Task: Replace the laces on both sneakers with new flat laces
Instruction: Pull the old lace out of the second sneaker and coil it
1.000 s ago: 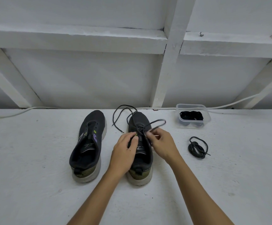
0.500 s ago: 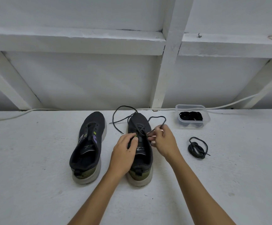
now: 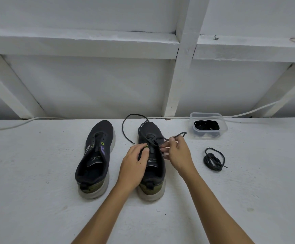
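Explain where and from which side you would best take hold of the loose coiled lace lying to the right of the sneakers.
Judging by its pose, pinch the bunched lower part of the coiled lace from above. The strands overlap thickly there, so one pinch gathers most of them; the single upper loop or thin tip would probably just trail out.

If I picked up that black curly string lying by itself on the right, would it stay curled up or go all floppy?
Probably floppy. The loose lace lies in soft, uneven loops on the table, so it would likely droop and uncoil when lifted. It looks thin, so it is probably very light. One end sticks out, so it might trail behind.
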Demonstrator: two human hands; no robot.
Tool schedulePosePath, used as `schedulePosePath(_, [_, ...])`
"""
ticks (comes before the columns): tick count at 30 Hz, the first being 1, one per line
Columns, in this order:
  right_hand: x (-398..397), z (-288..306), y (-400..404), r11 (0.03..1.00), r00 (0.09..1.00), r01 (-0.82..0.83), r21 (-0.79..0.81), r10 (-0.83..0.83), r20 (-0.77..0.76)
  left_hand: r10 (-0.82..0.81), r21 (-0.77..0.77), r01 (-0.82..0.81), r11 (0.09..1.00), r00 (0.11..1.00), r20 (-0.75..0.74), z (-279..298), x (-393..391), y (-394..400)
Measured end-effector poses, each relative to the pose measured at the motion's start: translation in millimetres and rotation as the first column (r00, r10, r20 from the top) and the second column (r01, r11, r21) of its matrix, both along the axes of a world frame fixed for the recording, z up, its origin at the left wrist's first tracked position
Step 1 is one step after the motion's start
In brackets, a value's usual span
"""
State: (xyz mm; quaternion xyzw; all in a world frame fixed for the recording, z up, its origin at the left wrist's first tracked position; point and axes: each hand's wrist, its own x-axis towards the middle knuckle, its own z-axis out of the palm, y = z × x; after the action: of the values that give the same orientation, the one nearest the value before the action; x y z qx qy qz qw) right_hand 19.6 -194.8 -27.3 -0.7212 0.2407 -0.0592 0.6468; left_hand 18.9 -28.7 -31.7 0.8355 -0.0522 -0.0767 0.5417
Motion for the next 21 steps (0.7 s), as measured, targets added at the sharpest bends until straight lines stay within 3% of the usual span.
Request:
schedulePosePath(2, [0,-1,2,0.993,0.998,0.070,0.093,-0.070,-0.011,-0.001,0.000,0.001,1.000,1.000,-0.004,0,0,0])
schedulePosePath(7, [-7,-4,-5,0.963,0.965,-0.252,-0.096,0.257,0.054,0.006,-0.010,-0.007,1.000,1.000,-0.003,0,0,0])
schedulePosePath(9, [-6,-3,-8,0.946,0.958,-0.274,-0.175,0.284,0.037,0.005,-0.013,-0.005,1.000,1.000,-0.008,0,0,0])
schedulePosePath(11, [-3,-1,-7,0.962,0.980,-0.195,-0.190,0.199,0.005,0.005,-0.015,-0.005,1.000,1.000,-0.009,0,0,0])
schedulePosePath(15, [1,2,-2,0.988,0.997,0.071,0.138,-0.068,-0.022,0.004,-0.017,-0.004,1.000,1.000,-0.011,0,0,0])
schedulePosePath(21, [-7,-1,-5,0.967,0.967,-0.249,-0.063,0.252,0.041,0.010,-0.009,-0.010,1.000,1.000,-0.007,0,0,0])
